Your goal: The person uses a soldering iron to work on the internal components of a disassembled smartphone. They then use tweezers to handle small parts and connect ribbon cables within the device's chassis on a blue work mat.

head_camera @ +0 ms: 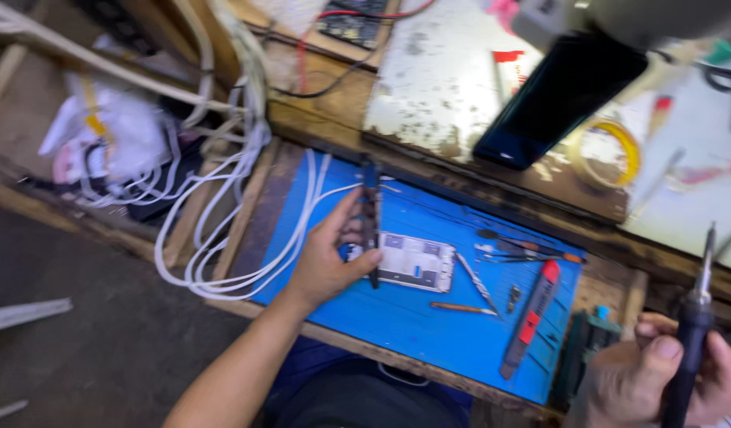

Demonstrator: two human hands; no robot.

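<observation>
The left hand [327,265] grips a thin dark panel [371,218], seemingly a phone screen held edge-on, fingers closed round it above the blue mat [429,325]. Just beside it an opened phone [414,262] lies on the mat. The right hand [658,380], low at the counter's near edge, closes its fingers round a soldering iron [692,325] pointing upward.

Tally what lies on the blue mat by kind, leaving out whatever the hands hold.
Opened phone: 1
Tweezers: 1
Red and grey utility knife: 1
Orange-handled tools: 2
Small dark part: 1
Total: 6
</observation>
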